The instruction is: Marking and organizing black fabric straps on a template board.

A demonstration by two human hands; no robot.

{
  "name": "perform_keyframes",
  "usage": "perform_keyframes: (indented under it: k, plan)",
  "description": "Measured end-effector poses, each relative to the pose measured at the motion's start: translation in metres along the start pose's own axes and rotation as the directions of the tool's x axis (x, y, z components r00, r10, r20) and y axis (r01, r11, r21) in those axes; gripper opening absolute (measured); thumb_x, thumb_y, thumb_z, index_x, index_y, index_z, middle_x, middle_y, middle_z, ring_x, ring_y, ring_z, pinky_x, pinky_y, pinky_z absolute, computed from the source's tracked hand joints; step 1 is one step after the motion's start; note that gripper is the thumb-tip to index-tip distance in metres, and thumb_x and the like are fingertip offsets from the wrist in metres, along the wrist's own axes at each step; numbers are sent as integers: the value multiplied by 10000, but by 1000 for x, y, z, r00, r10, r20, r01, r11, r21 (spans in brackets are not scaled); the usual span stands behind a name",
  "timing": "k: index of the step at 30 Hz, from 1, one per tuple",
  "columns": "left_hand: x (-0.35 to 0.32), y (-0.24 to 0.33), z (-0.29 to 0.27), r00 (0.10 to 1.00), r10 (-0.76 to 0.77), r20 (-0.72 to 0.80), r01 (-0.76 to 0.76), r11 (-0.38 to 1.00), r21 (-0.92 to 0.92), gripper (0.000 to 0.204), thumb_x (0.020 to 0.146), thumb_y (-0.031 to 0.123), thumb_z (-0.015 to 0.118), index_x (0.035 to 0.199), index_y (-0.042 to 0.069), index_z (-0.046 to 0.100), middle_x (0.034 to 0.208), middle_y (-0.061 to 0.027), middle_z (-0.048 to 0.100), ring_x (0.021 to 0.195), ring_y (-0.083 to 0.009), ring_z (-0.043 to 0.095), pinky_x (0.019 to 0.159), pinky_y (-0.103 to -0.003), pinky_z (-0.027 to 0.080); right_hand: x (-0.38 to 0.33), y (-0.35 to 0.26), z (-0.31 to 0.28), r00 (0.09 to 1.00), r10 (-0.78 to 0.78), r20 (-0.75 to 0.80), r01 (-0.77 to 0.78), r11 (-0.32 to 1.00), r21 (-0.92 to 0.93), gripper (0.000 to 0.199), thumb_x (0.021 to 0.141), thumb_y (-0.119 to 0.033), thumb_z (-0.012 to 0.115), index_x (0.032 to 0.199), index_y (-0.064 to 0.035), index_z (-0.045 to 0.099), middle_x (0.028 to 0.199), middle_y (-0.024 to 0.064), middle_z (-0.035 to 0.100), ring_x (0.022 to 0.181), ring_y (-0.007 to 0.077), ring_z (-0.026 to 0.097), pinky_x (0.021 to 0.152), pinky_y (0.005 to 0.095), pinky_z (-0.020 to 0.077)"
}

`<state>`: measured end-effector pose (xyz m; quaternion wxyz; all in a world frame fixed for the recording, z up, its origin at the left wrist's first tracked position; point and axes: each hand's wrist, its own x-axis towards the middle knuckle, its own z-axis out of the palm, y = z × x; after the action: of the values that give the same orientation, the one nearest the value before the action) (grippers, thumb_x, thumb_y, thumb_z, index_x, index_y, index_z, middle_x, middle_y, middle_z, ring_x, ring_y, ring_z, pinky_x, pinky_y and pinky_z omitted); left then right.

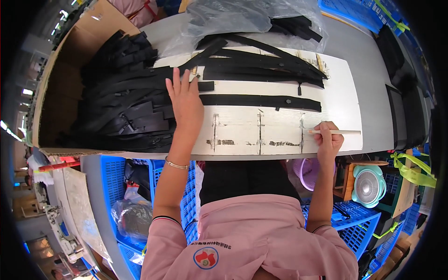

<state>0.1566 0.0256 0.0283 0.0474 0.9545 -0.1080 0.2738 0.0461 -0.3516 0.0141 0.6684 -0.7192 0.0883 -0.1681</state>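
- A grey bench (pixel 368 79) fills the upper half of the view, carrying a white board (pixel 336 98) marked with dark smudged lines; blue plastic crates (pixel 116 177) stand under its near edge.
- A black zipper strip (pixel 261 101) lies flat on the white board, its long axis running left to right across the bench, with a small slider showing near the middle.
- The strip is long, narrow and matt black; its left end lies just under the fingers of the left hand (pixel 185 100) and its right end stops short of the board's right edge.
- The left hand lies open and flat, fingers spread and pointing away from the person, pressing on the left end of the strips; it grips nothing.
- The right hand (pixel 329 137) is closed round a thin white stick (pixel 337 132), pinched between thumb and fingers; the stick lies left to right along the board near its front right corner, well apart from the strip.
- More black zipper strips (pixel 266 65) fan out over the far part of the board, slanting toward the right.
- A cardboard box (pixel 65 60) at the left holds a heap of black strips (pixel 123 93).
- A clear plastic bag (pixel 242 16) lies on the far side of the bench.
- Lower right, a small mint-green fan (pixel 368 185) sits below the bench.
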Motion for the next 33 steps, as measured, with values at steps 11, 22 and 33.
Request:
perform_keyframes:
  k: [11,22,33]
  plan:
    - [12,56,-61,985,9,174,85,849,-521,147,943,127,680,1052,42,731,1040,-118,721,929,-359,682,901,-418,527,0,-6,9,999,-13,-30,14,999,39,222,1022,-129,626,874,-3,732,725,-2,651,613,22,505,549,194,374]
    - [2,160,-33,735,519,436,-1,644,-765,242,888,210,739,922,-27,708,1085,-125,669,897,-351,662,796,-426,526,-43,-14,19,762,-627,158,612,621,-490,234,939,-94,702,1160,-20,726,1061,122,758,957,284,720,900,414,507]
    - [6,147,-42,746,408,526,42,759,-650,335,861,294,788,839,-24,687,1004,-108,650,864,-339,660,762,-418,523,-60,6,-5,734,-514,445,640,301,-707,497,882,-123,740,1355,-45,609,1294,117,712,1325,268,595,1126,483,380]
